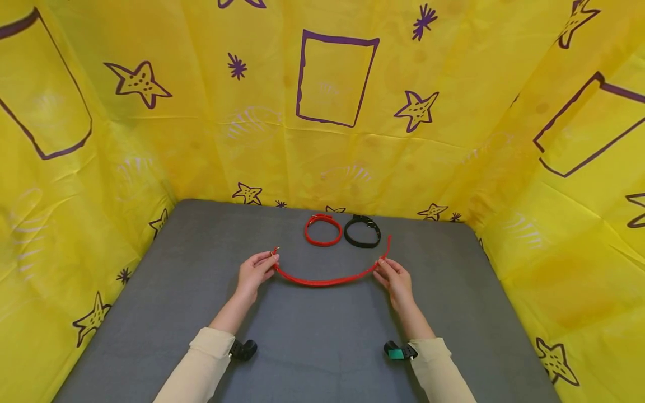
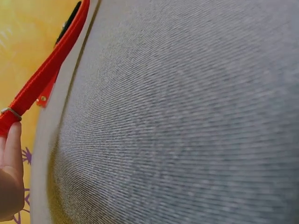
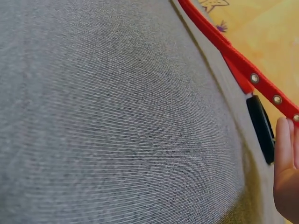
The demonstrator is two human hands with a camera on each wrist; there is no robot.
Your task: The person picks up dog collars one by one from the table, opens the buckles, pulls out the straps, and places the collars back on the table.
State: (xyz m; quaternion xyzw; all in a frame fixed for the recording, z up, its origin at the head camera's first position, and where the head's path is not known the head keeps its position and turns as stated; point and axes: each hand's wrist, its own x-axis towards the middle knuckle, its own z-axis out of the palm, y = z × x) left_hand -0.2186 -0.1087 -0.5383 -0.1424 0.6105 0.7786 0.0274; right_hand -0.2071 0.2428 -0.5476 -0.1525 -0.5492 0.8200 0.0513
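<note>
Both hands hold an unfastened red collar (image 1: 322,282), which sags in a shallow curve between them above the grey surface. My left hand (image 1: 255,272) pinches its buckle end; a metal loop crosses the red strap (image 2: 46,78) just by the fingers in the left wrist view. Near the other end my right hand (image 1: 395,280) pinches the strap, and the tip sticks up past the fingers. Metal eyelets line that part of the strap (image 3: 243,63) in the right wrist view. Behind lie a buckled red collar (image 1: 323,243) and a buckled black collar (image 1: 363,244), side by side.
The grey cloth-covered table (image 1: 322,341) reaches back to a yellow curtain (image 1: 272,151) with purple drawings, which also rises on the left and right. Each wrist wears a small black camera, seen beside the left sleeve (image 1: 194,369) and the right sleeve (image 1: 440,372).
</note>
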